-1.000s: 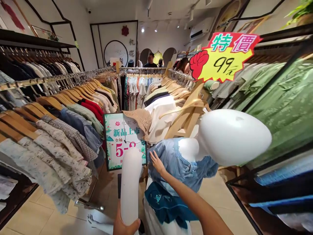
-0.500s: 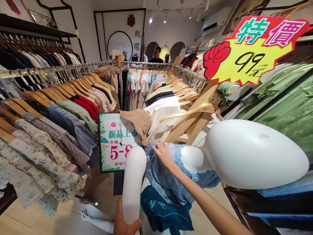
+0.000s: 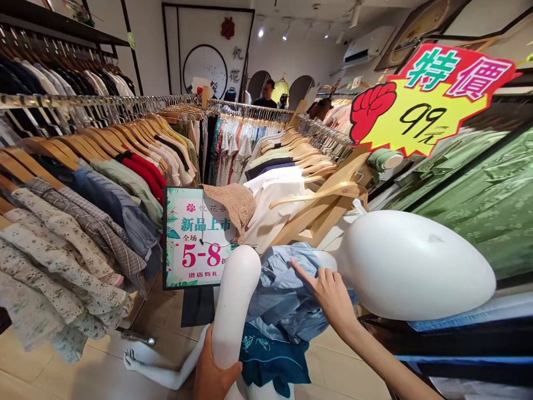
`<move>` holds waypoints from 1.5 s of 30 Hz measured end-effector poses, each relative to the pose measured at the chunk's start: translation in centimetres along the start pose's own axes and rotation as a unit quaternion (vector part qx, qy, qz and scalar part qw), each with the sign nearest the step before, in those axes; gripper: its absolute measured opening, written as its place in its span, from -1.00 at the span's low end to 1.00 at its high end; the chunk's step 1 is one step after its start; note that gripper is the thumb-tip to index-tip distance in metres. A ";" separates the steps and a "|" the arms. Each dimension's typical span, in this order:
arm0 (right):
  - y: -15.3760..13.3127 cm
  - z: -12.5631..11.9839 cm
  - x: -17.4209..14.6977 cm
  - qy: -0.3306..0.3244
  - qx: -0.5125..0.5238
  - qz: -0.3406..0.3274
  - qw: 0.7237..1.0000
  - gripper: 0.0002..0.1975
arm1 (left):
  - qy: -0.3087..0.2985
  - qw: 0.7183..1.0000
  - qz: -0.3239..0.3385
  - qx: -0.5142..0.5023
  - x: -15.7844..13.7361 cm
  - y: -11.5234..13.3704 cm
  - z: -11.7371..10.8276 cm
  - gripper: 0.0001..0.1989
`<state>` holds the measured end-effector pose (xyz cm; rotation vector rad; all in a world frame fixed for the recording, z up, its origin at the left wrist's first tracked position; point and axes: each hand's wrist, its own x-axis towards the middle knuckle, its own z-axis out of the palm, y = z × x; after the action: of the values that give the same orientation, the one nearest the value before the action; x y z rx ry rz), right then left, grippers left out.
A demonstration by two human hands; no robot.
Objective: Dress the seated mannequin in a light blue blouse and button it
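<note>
My left hand [image 3: 216, 369] is wrapped around a white mannequin arm [image 3: 239, 300], its rounded upper end pointing up. My right hand [image 3: 333, 297] is at the neckline of a light blue blouse [image 3: 283, 289] on the mannequin, one digit stretched along the cloth and the other fingers bent into it. The mannequin's smooth white head [image 3: 420, 264] leans to the right. Below the blouse hangs a dark teal garment [image 3: 275, 358] with embroidery. Another white mannequin arm [image 3: 162, 378] with a hand shows at lower left.
A framed sign [image 3: 195, 239] with a tan knitted hat [image 3: 237, 205] stands behind the loose arm. Clothes racks line the left [image 3: 104, 194] and back. A price sign [image 3: 433, 105] hangs at upper right; a wooden hanger [image 3: 316, 194] sits beyond the mannequin. A person [image 3: 266, 97] is at the back.
My right hand has moved right, from the blouse's shoulder to its neckline. Cloth now covers the lace trim seen before. The held mannequin arm has tilted slightly right.
</note>
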<state>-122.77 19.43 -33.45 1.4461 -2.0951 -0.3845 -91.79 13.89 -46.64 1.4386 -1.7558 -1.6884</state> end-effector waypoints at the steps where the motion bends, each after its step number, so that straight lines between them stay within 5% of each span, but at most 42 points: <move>1: -0.2 0.3 -0.2 -0.006 0.003 -0.010 1.000 -0.23 | 0.004 1.000 0.014 -0.023 0.1 0.0 0.1 -0.11; 4: -0.5 1.3 -0.3 -0.023 0.022 -0.085 0.996 -0.22 | 0.003 0.999 0.019 -0.046 0.5 0.0 0.4 -0.08; 9: -0.3 1.7 0.0 -0.022 0.020 -0.214 0.976 -0.60 | 0.031 0.999 0.016 -0.021 0.7 0.1 0.5 -0.05; 12: -0.7 1.2 0.4 -0.025 -0.004 -0.220 0.975 -0.69 | 0.033 0.999 0.012 -0.013 0.7 0.1 0.2 -0.04; 16: -2.1 1.3 1.1 -0.012 -0.063 -0.155 0.986 -0.59 | 0.017 0.999 0.006 -0.033 0.5 0.2 -0.2 -0.01; 20: -2.6 3.2 1.4 0.024 -0.086 -0.111 0.990 -0.76 | 0.043 0.998 0.018 -0.045 0.2 0.0 -0.2 -0.04; 26: -1.2 5.8 1.8 0.087 0.008 -0.289 0.953 -0.71 | 0.031 0.998 -0.004 -0.048 0.4 -1.4 0.1 0.00; 29: -0.9 5.5 2.4 0.072 0.054 -0.322 0.942 -0.68 | 0.026 0.998 -0.001 -0.050 0.7 -1.9 0.4 0.03; 32: -1.0 4.5 3.4 0.054 0.030 -0.297 0.953 -0.61 | 0.024 0.999 -0.008 -0.046 0.9 -2.0 0.6 0.06; 37: -1.2 2.7 6.1 0.000 -0.064 -0.159 0.985 -0.51 | 0.032 0.999 -0.017 -0.030 1.1 -1.6 1.0 0.03; 43: -1.0 0.7 8.8 -0.098 -0.001 -0.144 0.985 -0.69 | 0.030 1.000 -0.004 -0.001 1.5 -1.3 1.4 0.00; 45: -1.7 0.2 9.5 -0.115 0.021 -0.111 0.987 -0.57 | 0.058 0.998 -0.005 0.010 1.4 -0.9 1.6 -0.03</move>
<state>-124.10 9.99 -31.83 1.7387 -2.1323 -0.6242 -93.33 13.83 -48.39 1.5242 -1.7102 -1.5640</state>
